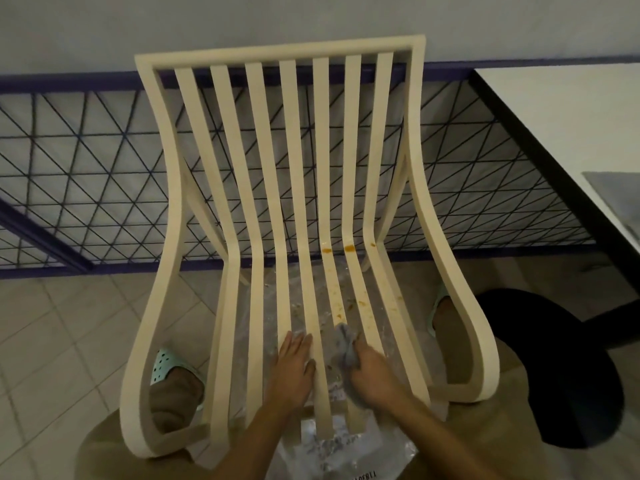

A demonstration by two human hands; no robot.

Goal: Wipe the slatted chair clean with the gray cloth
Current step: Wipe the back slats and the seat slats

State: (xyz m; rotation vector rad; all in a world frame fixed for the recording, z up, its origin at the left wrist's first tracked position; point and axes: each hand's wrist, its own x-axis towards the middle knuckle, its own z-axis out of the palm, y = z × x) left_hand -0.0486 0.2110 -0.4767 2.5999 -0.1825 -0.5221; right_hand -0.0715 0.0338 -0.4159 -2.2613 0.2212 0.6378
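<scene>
A cream slatted chair [287, 174] stands in front of me, seen from above. Orange-brown stains [337, 250] mark the slats at the seat's bend, and smaller smears [349, 303] run down the right seat slats. My right hand [372, 374] grips a crumpled gray cloth [344, 344] and presses it on the seat slats below the smears. My left hand [294, 367] lies flat on the slats just left of it, fingers straight.
A clear plastic sheet [346, 445] lies under the seat on the tiled floor. A white table with a dark edge [540, 133] stands at the right, with a black round stool [571, 375] below it. A wire-mesh fence [86, 168] runs behind the chair. My feet in mint shoes [166, 367] flank the chair.
</scene>
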